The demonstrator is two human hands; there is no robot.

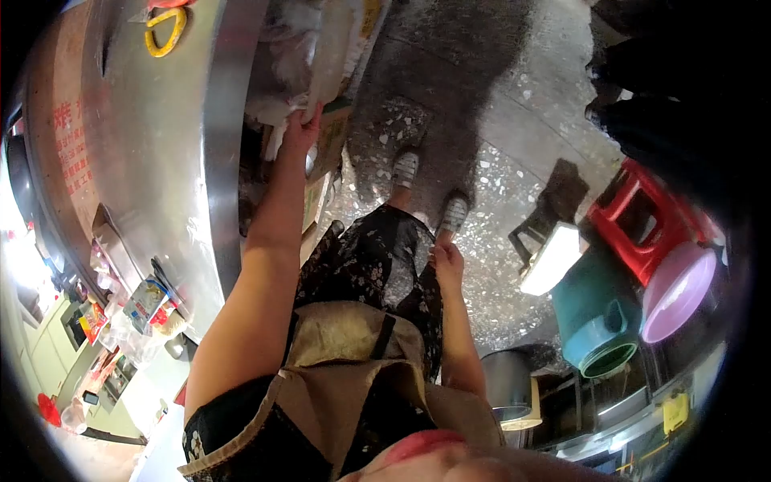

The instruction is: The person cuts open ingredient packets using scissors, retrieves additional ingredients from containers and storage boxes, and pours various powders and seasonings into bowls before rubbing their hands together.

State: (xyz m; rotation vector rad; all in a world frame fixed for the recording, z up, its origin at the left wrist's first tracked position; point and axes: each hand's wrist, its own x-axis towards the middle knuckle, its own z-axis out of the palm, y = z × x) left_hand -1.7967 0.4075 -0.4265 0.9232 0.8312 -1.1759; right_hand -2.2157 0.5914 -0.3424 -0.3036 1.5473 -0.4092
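Two hands showed: I saw the nearer left hand (301, 132) pinching pale plastic (324, 68) that ran ahead from its fingers, below the counter's (152, 136) near edge, but couldn't tell if the right hand (449, 263) held the skirt (373, 249).

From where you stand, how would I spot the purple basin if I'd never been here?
Look across the speckled floor to the red plastic stool on the picture's right. The basin is beside it, near the tall green bucket. It is the wide, round, pale purple one, much shallower than the bucket.
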